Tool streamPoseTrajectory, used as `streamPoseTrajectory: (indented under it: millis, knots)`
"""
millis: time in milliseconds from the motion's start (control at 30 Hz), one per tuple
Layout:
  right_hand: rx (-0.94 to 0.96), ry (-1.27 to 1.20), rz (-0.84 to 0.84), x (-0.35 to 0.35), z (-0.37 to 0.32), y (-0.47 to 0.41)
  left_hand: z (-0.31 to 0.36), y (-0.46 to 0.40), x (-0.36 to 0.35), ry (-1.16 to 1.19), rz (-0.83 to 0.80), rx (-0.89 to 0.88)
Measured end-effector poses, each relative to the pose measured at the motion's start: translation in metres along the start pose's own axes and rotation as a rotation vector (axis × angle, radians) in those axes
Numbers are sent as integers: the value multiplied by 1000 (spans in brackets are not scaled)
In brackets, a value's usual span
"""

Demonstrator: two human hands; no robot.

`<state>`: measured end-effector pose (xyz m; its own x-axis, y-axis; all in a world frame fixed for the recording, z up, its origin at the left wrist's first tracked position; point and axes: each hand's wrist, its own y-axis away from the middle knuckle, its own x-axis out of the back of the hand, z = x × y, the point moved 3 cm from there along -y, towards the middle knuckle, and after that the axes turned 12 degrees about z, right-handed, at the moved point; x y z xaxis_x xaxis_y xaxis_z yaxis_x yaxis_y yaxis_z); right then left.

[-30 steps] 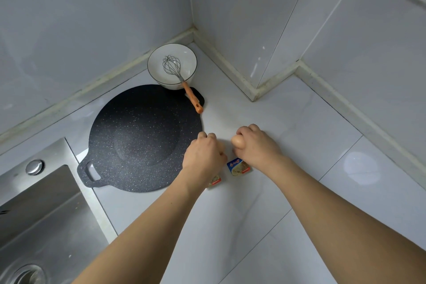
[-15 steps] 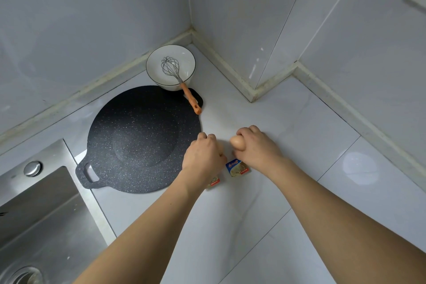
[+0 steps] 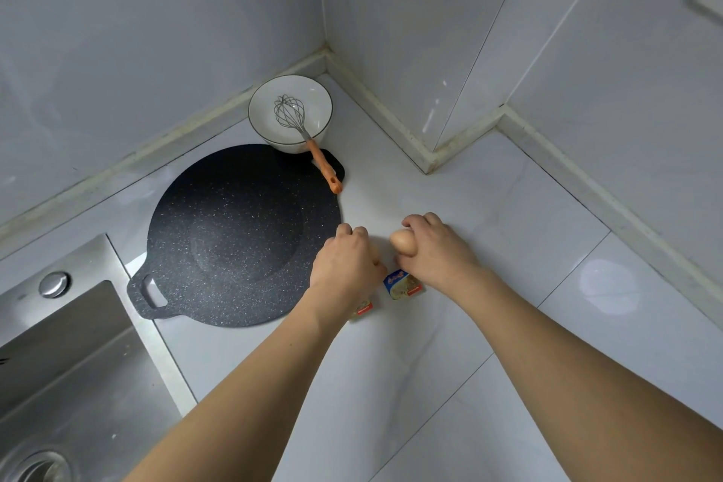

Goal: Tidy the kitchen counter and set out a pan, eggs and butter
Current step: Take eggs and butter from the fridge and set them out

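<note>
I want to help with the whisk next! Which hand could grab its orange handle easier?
Probably the right hand. It's on the whisk handle's side with bare counter between. The left hand would cross the pan. But the right holds an egg.

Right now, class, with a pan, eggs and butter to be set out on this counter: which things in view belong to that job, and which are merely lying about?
Belong to the job:
pan
egg in the right hand
left hand
butter packet
second butter packet

Lying about:
bowl
whisk
sink
</note>
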<state>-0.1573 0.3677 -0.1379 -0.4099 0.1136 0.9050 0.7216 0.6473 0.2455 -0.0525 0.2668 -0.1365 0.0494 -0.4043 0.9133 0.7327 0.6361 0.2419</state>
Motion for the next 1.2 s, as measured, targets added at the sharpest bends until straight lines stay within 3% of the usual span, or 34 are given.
streamPoseTrajectory:
  millis: [1200]
  knots:
    - [-69,-50,7,15,7,23,8,10,10,32,-33,-6]
